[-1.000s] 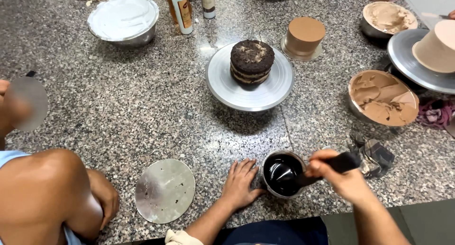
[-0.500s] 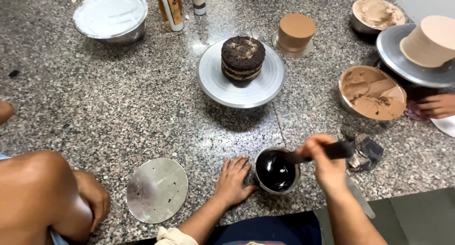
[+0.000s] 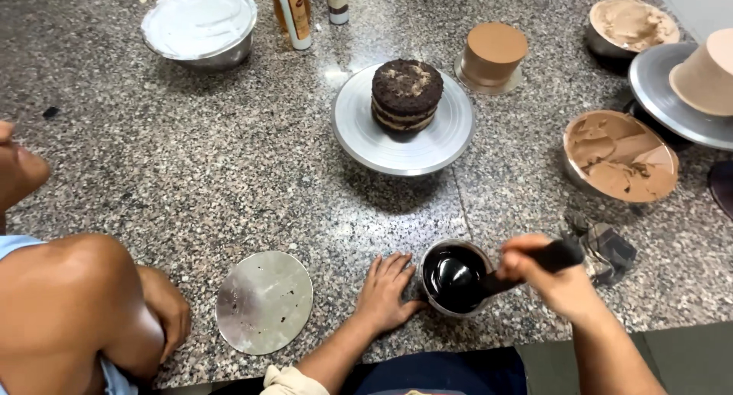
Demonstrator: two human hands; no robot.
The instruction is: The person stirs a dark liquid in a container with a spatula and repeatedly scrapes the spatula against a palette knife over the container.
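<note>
My right hand (image 3: 551,280) grips the black handle of a spoon (image 3: 489,280) whose bowl sits in a small metal bowl of dark glossy chocolate (image 3: 456,277) at the counter's near edge. My left hand (image 3: 384,293) lies flat on the granite counter, fingers spread, touching the left side of that bowl. Farther back, a small layered chocolate cake (image 3: 406,94) stands on a round metal turntable (image 3: 366,131).
A bare round metal disc (image 3: 264,302) lies to the left. Another person's bare arm and shoulder (image 3: 76,303) are at the left edge. Bowls of brown cream (image 3: 620,157), a white-cream bowl (image 3: 200,24), bottles (image 3: 295,9), a frosted brown cake (image 3: 495,53) and a second turntable (image 3: 672,97) ring the counter.
The view has shifted slightly. My right hand keeps moving the spoon in the chocolate bowl; my left hand stays beside it. Another person's hand at the right edge is gone from view.
</note>
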